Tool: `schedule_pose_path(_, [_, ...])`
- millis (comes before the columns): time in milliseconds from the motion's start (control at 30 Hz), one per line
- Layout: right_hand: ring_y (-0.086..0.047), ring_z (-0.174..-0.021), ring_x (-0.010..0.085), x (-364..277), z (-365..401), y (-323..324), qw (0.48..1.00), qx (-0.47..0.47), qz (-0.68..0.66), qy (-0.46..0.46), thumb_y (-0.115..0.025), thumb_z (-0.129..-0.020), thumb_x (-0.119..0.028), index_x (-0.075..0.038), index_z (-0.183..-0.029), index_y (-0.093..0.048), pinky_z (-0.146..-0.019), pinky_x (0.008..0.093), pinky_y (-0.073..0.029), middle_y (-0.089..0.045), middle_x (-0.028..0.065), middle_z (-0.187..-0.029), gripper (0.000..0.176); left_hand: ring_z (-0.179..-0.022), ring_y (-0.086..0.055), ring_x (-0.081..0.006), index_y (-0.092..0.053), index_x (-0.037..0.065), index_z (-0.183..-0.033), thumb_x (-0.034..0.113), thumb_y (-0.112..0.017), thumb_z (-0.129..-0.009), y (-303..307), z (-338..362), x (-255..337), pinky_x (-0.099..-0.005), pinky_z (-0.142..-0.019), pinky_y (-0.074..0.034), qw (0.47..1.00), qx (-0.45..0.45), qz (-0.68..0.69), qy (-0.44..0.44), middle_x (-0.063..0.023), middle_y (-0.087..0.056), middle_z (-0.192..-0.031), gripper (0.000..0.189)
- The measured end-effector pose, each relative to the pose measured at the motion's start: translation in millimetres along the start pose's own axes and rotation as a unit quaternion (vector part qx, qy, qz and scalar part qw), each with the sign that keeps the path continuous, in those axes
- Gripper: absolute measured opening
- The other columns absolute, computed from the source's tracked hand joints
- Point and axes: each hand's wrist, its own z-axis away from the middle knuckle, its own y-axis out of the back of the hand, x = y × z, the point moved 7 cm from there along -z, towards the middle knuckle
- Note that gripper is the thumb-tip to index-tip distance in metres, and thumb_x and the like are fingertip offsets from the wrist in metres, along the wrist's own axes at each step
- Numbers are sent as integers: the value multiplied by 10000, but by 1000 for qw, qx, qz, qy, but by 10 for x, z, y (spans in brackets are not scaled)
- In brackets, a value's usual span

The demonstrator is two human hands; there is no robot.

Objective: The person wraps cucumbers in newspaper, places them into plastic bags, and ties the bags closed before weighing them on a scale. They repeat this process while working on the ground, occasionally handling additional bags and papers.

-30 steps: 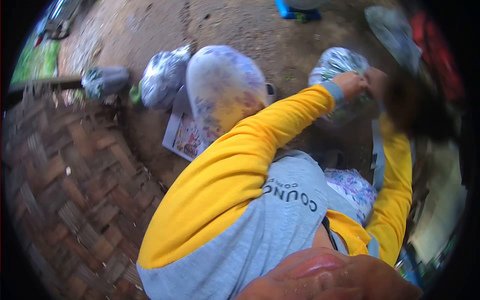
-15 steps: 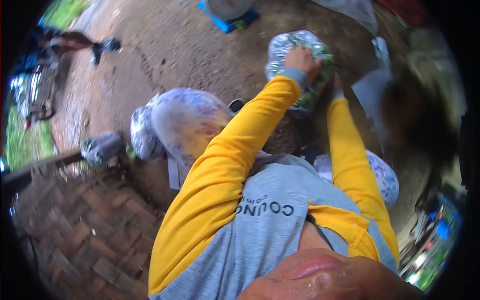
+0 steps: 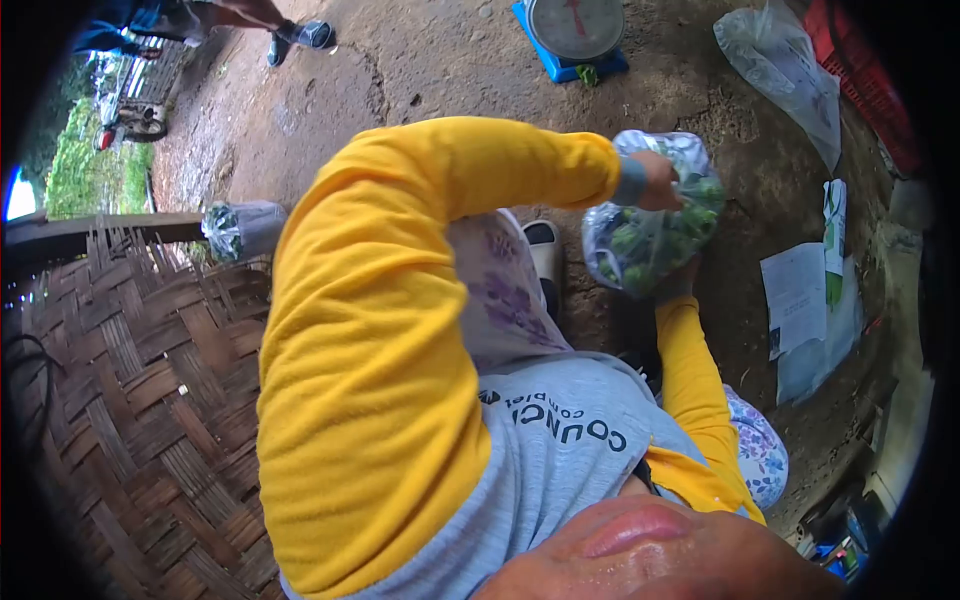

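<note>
A clear plastic bag of green vegetables point(image 3: 650, 235) is in front of my knees, its vegetables pressing against the film. From above, my left hand point(image 3: 656, 182) is closed on the bag's upper part, the arm bent wide at the elbow. My right hand point(image 3: 680, 278) holds the bag's near lower side, and its fingers are mostly hidden behind the bag. Past the bag, a dial scale point(image 3: 575, 28) with a blue base stands on the ground, a bit of green leaf at its foot.
A woven bamboo panel point(image 3: 150, 380) is at my left, with another filled plastic bag point(image 3: 240, 230) by its top edge. To the right lie a paper sheet point(image 3: 795, 295), a clear plastic bag point(image 3: 785, 75) and a red crate point(image 3: 860, 85). A person's feet point(image 3: 300, 38) are at upper left.
The bag of vegetables has come nearer to me, with both hands on it. My left elbow has swung up and outward. The view has shifted, showing more ground on the right.
</note>
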Motion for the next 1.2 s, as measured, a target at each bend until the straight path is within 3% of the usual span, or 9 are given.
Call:
schedule_pose_path(133, [-423, -1160, 253, 425, -114, -743, 994, 6, -45, -101, -325, -899, -447, -51, -1244, -437, -984, 418, -320, -492, 111, -1213, 537, -759, -627, -212, -610, 20, -1026, 430, -660, -692, 736, 517, -502, -307, -699, -507, 989, 59, 101, 94, -157, -640, -873, 531])
schedule_pose_path(267, [-444, -1127, 208, 741, -731, -841, 934, -104, 322, -112, -500, -847, -410, -70, -1236, -455, -985, 380, -289, -509, 67, -1190, 518, -575, -521, -60, -634, -2, -844, 348, -682, -719, 1552, 1238, -1477, -219, -475, -412, 944, 210, 200, 156, -21, -608, -704, 375])
schedule_pose_path(367, [-490, -1016, 134, 167, -642, -1407, 863, -94, 471, -158, -572, -803, -394, -140, -1202, -491, -897, 372, -318, -533, 10, -1142, 479, -582, -528, -69, -636, 5, -870, 318, -680, -729, 1922, 1817, -1912, -220, -507, -431, 926, 291, 143, 195, -10, -600, -708, 346])
schedule_pose_path(567, [-466, -1096, 173, -1129, -1256, -582, 716, -111, 678, -126, -528, -833, -408, -177, -1241, -470, -846, 362, -358, -494, 23, -1212, 473, -765, -545, -141, -610, 39, -926, 183, -623, -701, 2130, 2468, -3271, -267, -676, -431, 849, 456, 185, 195, -73, -601, -827, 267])
schedule_pose_path(800, [-459, -1111, 179, -2840, -432, -42, 651, 106, 742, -118, -491, -853, -422, -167, -1250, -456, -905, 383, -329, -459, 10, -1268, 472, -879, -577, -299, -563, -35, -1034, 506, -492, -804, 954, 3918, -5992, -367, -788, -437, 718, 399, 101, 562, -207, -602, -973, 592])
schedule_pose_path(867, [-445, -1134, 187, -3038, -32, -25, 618, 112, 766, -138, -500, -865, -365, -109, -1249, -455, -943, 356, -322, -461, 44, -1265, 464, -1011, -514, -344, -567, -42, -988, 495, -590, -750, 899, 4151, -5561, -403, -902, -385, 703, 491, 204, 473, -222, -555, -1071, 587])
schedule_pose_path(967, [-438, -1146, 193, -3219, 380, -61, 559, 4, 824, -96, -510, -872, -286, -31, -1244, -445, -962, 313, -320, -475, 85, -1243, 456, -1027, -485, -345, -514, -14, -1085, 480, -639, -723, 960, 4149, -3956, -410, -910, -368, 660, 656, -208, 302, -194, -539, -1088, 625])
schedule_pose_path(1067, [-435, -1152, 192, -3358, 719, -44, 570, 15, 820, -45, -514, -872, -232, 28, -1231, -434, -969, 285, -315, -484, 114, -1225, 449, -1043, -502, -292, -491, 114, -1142, 235, -759, -594, 180, 3556, -3325, -380, -910, -378, 903, 340, -139, 222, -100, -535, -1125, 622])
schedule_pose_path(1200, [-456, -1128, 188, -3063, 940, -236, 536, -28, 842, -45, -522, -860, -207, 0, -1199, -470, -951, 288, -347, -503, 107, -1197, 400, -1163, -407, -212, -417, 158, -1240, 95, -436, -802, -1231, 3096, -3420, -380, -941, -332, 939, 72, -239, 235, -55, -428, -1269, 443])
